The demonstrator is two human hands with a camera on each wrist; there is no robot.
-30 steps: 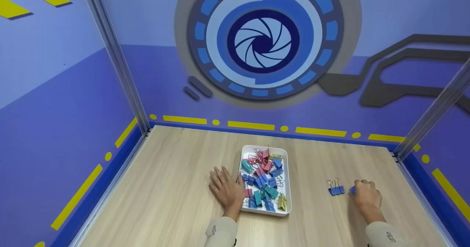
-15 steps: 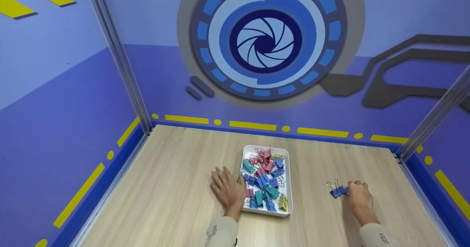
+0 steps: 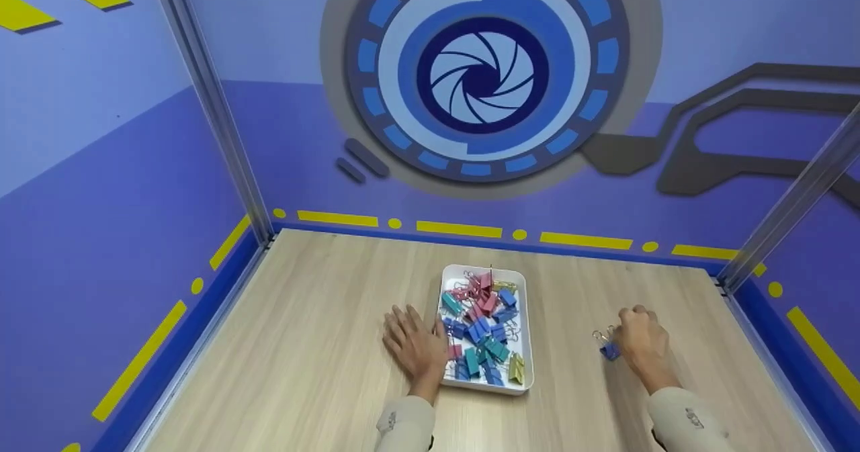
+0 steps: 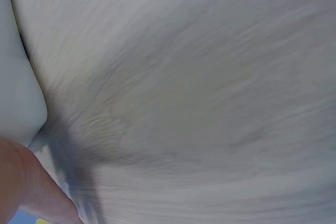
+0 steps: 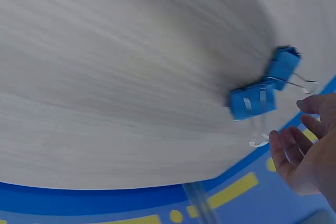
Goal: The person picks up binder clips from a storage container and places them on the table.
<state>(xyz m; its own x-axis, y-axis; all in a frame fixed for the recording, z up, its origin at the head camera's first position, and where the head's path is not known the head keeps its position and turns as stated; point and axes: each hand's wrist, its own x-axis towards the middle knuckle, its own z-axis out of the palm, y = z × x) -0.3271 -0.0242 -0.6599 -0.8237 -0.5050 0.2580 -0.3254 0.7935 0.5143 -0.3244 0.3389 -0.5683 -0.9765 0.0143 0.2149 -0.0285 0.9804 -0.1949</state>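
Observation:
Two blue binder clips lie on the table at the right, one clip [image 5: 252,102] overlapping the other clip [image 5: 283,66] in the right wrist view. Beside their wire handles is my right hand [image 5: 310,145], fingers loosely bent and nothing between them. From the head view, this right hand [image 3: 643,341] covers most of the pair, leaving part of one blue clip [image 3: 610,351] showing. My left hand [image 3: 418,348] lies with spread fingers along the left side of a white tray [image 3: 529,344]. In the left wrist view, part of the left hand [image 4: 31,184] appears by the tray's corner [image 4: 23,98].
Inside the tray is a jumble of binder clips: red clips [image 3: 485,282] toward the back, blue clips [image 3: 478,330] in the middle, green clips [image 3: 496,350] and a yellow clip [image 3: 516,368] nearer the front. Printed panels [image 3: 282,150] wall the wooden table [image 3: 336,304] at the back and sides.
My right hand has slid a blue clip left until it met the other one, then let go and shifted up and left. The left hand and tray stay put.

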